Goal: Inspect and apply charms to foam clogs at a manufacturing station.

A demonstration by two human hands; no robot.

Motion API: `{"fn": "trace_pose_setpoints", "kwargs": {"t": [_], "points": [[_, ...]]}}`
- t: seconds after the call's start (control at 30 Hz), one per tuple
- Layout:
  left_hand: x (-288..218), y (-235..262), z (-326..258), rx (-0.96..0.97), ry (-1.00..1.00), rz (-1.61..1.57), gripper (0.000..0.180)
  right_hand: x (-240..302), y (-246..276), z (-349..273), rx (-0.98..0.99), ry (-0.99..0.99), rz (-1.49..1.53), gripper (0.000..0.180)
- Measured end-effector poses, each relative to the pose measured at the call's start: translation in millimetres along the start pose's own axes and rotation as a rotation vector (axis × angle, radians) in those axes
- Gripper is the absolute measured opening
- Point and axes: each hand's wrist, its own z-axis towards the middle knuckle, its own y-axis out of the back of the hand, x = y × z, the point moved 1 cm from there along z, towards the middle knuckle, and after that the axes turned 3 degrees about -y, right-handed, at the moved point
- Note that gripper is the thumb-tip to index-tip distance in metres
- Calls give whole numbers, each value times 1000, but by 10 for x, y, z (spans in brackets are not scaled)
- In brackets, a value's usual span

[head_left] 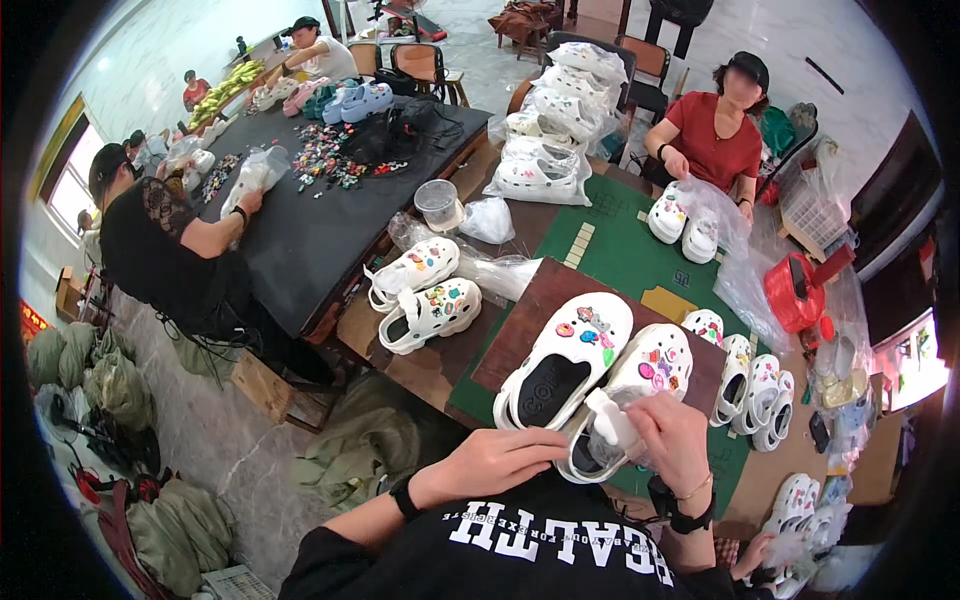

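Observation:
A pair of white clogs sits on a brown board before me, the left clog (578,350) and the right clog (655,365) both dotted with colourful charms. My left hand (505,465) reaches in from below, its fingers together at the heel rim of the right clog. Over that clog's opening, my right hand (672,432) pinches a clear plastic piece (632,440). A white strap-like part (612,418) stands up beside the plastic; whether it belongs to the clog I cannot tell. The clog's inside is partly hidden by the plastic and my fingers.
Another decorated clog pair (435,312) lies left of the board (505,350). Several clogs (760,395) stand on the right. Bagged clogs (545,165) are piled at the back. Across the green mat (610,205), a person in red (715,145) handles a bagged pair. Others work at the black table (320,235).

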Motion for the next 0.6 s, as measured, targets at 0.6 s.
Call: {"fn": "trace_pose_setpoints", "kwargs": {"t": [0.6], "points": [[97, -442, 143, 190, 282, -31, 37, -465, 74, 118, 400, -43, 217, 14]]}}
